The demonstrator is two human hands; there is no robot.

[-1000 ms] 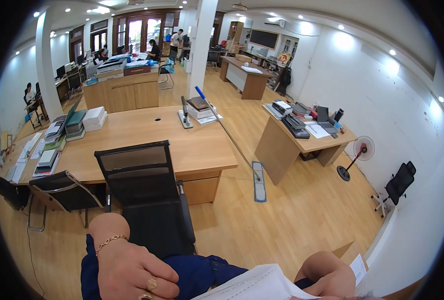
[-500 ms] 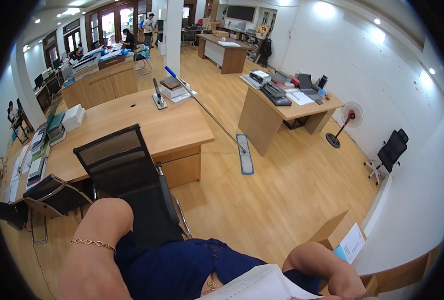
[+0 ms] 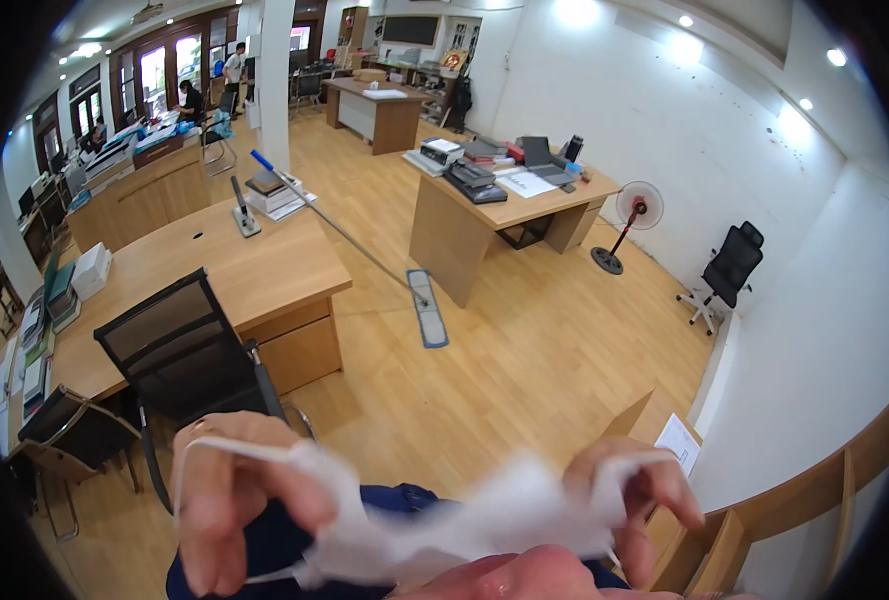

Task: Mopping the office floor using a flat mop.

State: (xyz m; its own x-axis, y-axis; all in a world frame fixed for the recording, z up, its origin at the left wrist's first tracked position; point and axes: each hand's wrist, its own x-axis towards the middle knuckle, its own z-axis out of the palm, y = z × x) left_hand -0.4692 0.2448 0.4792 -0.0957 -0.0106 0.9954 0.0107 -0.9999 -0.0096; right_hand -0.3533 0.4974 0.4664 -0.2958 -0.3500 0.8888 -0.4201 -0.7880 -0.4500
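White mask (image 3: 504,505) in hand, in a long, bright office

At far left, books (image 3: 61,295) and papers crowd one end of a pale wooden worktop (image 3: 219,268), with a white stack (image 3: 92,272) just beside them. A metal-framed chair (image 3: 76,430) and a black armchair (image 3: 179,340) stand along its near side. Behind, a standing person (image 3: 233,75) and a seated one in black (image 3: 191,103) are near more cluttered furniture.

Low in the view, the left hand (image 3: 239,485) has its fingers bent around a loop of the mask, which is blurred and hangs in the air between both hands, close to the wearer's face.

Toward the worktop's far end are a stapler (image 3: 245,217) and a book pile (image 3: 269,188). A mop (image 3: 428,312) slants beside them, blue grip up, its flat head on the wood-plank floor (image 3: 534,350). A white pillar (image 3: 276,80) rises beyond.

Right of the mop, a second worktop (image 3: 484,215) carries folders, papers and a dark laptop (image 3: 540,155). The right hand (image 3: 651,488) has its fingers curled on the mask's other loop, near an open carton (image 3: 639,410).

Farther right, a fan (image 3: 639,207) and a swivel chair (image 3: 734,262) stand by the marked white wall (image 3: 684,150); wooden shelving (image 3: 789,510) curves into the lower corner.
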